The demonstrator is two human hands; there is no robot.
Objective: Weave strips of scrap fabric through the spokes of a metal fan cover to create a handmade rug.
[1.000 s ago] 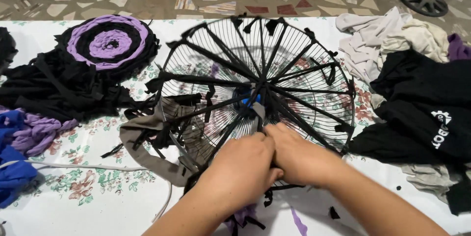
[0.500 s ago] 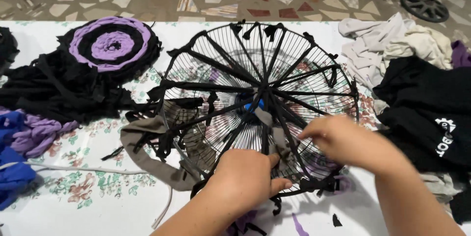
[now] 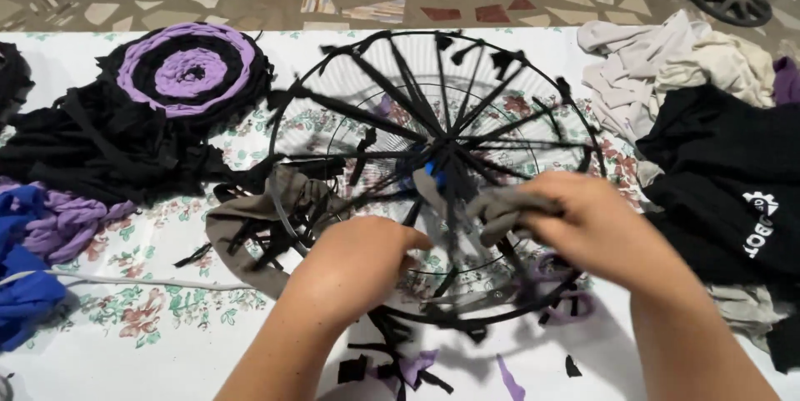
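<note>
a grey fabric strip is pinched in the right hand, near the blue hub of a round black wire fan guard laid flat on a floral cloth. the left hand is curled loosely on the guard's near spokes; whether anything is gripped cannot be told. a purple-and-black woven mat lies far left, dark clothes to the right.
</note>
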